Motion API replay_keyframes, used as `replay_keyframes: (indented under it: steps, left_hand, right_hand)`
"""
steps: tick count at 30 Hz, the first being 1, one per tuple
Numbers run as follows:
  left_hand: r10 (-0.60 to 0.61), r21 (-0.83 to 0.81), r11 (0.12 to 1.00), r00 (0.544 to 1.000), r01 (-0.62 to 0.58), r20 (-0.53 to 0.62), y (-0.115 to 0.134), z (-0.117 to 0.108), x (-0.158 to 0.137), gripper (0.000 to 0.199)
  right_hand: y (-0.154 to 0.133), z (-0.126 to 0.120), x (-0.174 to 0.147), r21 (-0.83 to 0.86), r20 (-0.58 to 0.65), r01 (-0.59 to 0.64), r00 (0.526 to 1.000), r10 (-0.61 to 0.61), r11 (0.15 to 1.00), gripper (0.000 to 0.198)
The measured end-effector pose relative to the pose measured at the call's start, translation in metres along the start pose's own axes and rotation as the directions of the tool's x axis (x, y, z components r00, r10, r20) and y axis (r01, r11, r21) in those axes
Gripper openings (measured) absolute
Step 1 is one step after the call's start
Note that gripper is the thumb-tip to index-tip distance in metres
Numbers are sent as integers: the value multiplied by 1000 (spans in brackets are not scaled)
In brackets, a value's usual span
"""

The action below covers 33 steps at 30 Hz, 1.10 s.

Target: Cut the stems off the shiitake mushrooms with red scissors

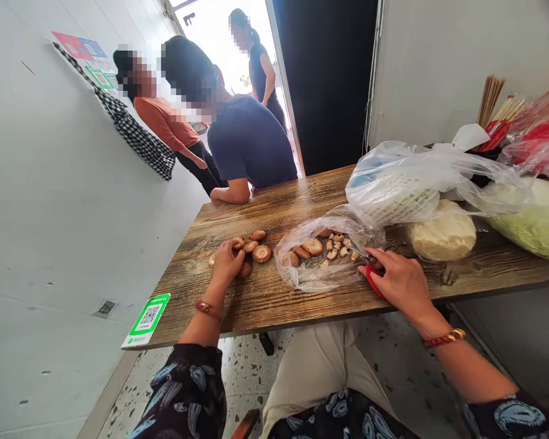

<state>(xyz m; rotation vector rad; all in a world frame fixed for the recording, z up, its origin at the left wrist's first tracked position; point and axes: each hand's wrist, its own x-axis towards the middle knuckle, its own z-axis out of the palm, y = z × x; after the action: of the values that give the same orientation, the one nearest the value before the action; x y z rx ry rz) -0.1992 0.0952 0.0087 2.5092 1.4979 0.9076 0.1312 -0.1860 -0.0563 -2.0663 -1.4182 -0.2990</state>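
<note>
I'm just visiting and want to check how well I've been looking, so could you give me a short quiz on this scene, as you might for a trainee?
1. Multiple choice: what does the right hand hold?
A) a wooden spoon
B) red-handled scissors
C) a paintbrush

2. True or false: the left hand is at the loose mushrooms, outside the clear plastic bag.

3. Fill in the blank: the green-and-white card at the corner of the table bears a ___ code.

Key: 1. B; 2. True; 3. QR
</note>
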Motion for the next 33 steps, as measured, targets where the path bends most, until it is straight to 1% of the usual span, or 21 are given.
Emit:
replay_keyframes:
  steps: [1, 3, 6, 8, 9, 11, 12, 13, 14, 15, 17, 19, 22, 25, 27, 29, 31, 33]
  left_hand:
    - [14, 1, 1000, 1000, -14, -6, 4, -1, -1, 23]
    - [65, -12, 998, 997, -66, -48, 22, -4, -3, 24]
    - [203, -62, 975, 971, -212, -125, 66, -8, -8, 23]
    - [321, -96, 939, 941, -331, -107, 101, -7, -16, 19]
    - [402, -106, 908, 914, -405, -55, 118, -5, -20, 18]
    - [532, -85, 846, 844, -526, 69, 147, 3, -28, 19]
    - [573, -56, 819, 809, -571, 129, 158, 8, -32, 20]
    - [594, -16, 799, 784, -601, 180, 166, 13, -34, 20]
    - [597, 31, 786, 771, -618, 221, 172, 19, -36, 19]
    - [588, 81, 779, 769, -622, 251, 176, 24, -36, 18]
    - [555, 168, 774, 782, -611, 285, 179, 34, -34, 17]
    - [524, 223, 772, 795, -595, 304, 177, 41, -31, 21]
    - [505, 256, 769, 802, -586, 319, 173, 47, -26, 28]
    - [513, 240, 769, 796, -592, 321, 171, 51, -25, 21]
    - [521, 191, 787, 798, -586, 304, 172, 51, -26, 19]
    - [527, 87, 821, 808, -564, 261, 175, 50, -27, 23]
    - [537, -104, 843, 818, -527, 206, 178, 47, -28, 28]
    - [523, -354, 821, 839, -447, 152, 182, 45, -29, 35]
  right_hand:
    - [0, 0, 0, 1, 2, -2, 1000, 2, 1000, 42]
    - [0, 0, 0, 11, 3, -2, 1000, 2, 1000, 42]
    - [1, 0, 0, 35, 1, 1, 1000, -1, 999, 42]
    - [1, 0, 0, 41, -5, -4, 1000, 4, 999, 42]
    - [1, 0, 0, 40, -8, -6, 1000, 6, 999, 43]
    - [1, -1, 0, 38, -18, -10, 1000, 10, 999, 43]
    - [0, -1, 0, 37, -21, -10, 1000, 11, 999, 43]
    - [0, -1, 0, 35, -22, -11, 1000, 12, 999, 43]
    - [0, -2, 0, 33, -20, -12, 1000, 13, 999, 43]
    - [0, -2, 0, 30, -17, -13, 1000, 14, 999, 43]
    - [-1, -3, 0, 21, -14, -14, 1000, 14, 1000, 42]
    - [-1, -4, 1, 25, -16, -16, 1000, 17, 1000, 42]
    - [-2, -6, 2, 56, -11, -31, 999, 31, 998, 41]
    - [-3, -7, 2, 71, -2, -37, 999, 37, 997, 40]
    - [-3, -7, 2, 63, -4, -33, 999, 33, 997, 41]
    - [-3, -6, 2, 52, -6, -30, 1000, 30, 998, 41]
    - [-2, -5, 2, 48, -5, -27, 1000, 28, 998, 41]
    - [-1, -4, 1, 54, -5, -23, 1000, 24, 998, 41]
